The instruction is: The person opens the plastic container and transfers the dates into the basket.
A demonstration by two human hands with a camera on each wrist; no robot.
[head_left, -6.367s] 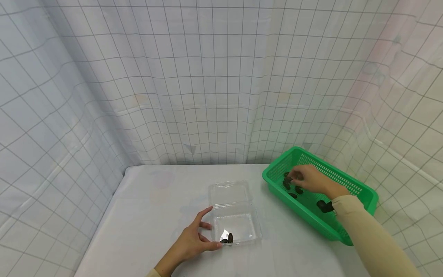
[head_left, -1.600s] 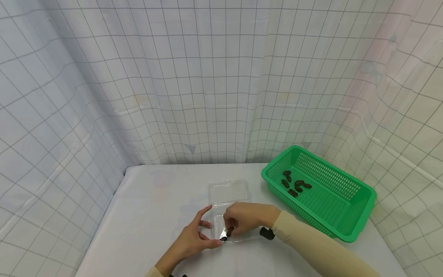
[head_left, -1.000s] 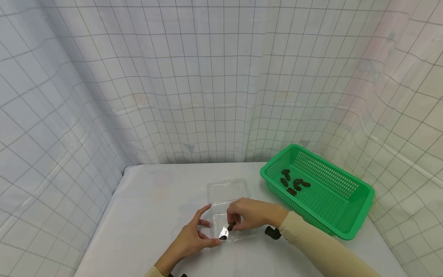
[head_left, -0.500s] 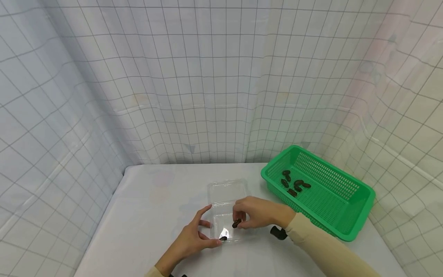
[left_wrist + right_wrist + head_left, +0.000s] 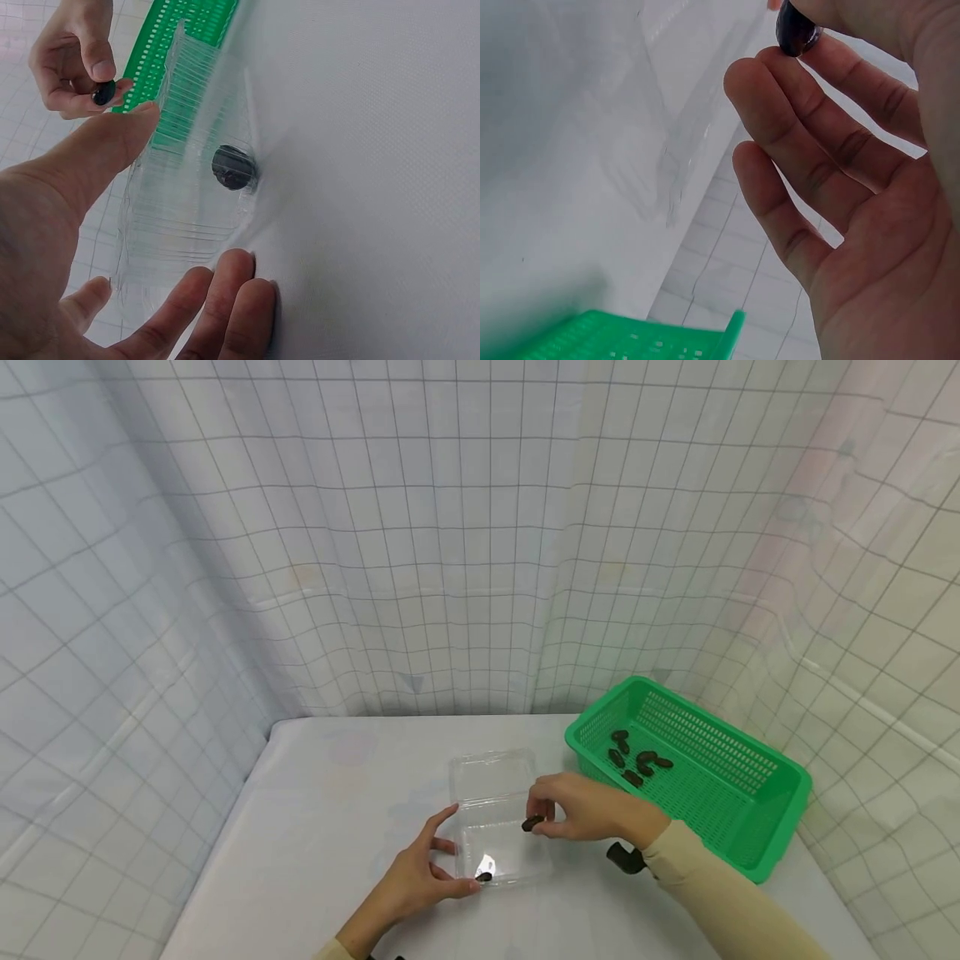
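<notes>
A clear hinged plastic box [image 5: 506, 852] lies with its lid folded back on the white table. My left hand [image 5: 412, 877] rests along its left side, fingers spread: the thumb touches the front corner, the index finger reaches the hinge. One dark brown, date-like piece [image 5: 484, 877] is in the front left corner, also visible through the clear wall [image 5: 233, 166] in the left wrist view. Above the box's right side, my right hand [image 5: 585, 808] pinches another dark date [image 5: 532, 823] between thumb and fingers. Its glossy end shows in the right wrist view, the other fingers apart.
A green perforated basket [image 5: 720, 768] stands at the right, with several dark dates [image 5: 647, 760] in its far left part. White gridded curtains [image 5: 420, 527] enclose the table at the back and both sides. A black wrist device [image 5: 626, 858] hangs under the right wrist.
The right hand came from the basket to the box, then moved right and back with a date in it. Two dates showed in the box at first, one now. The left hand stayed.
</notes>
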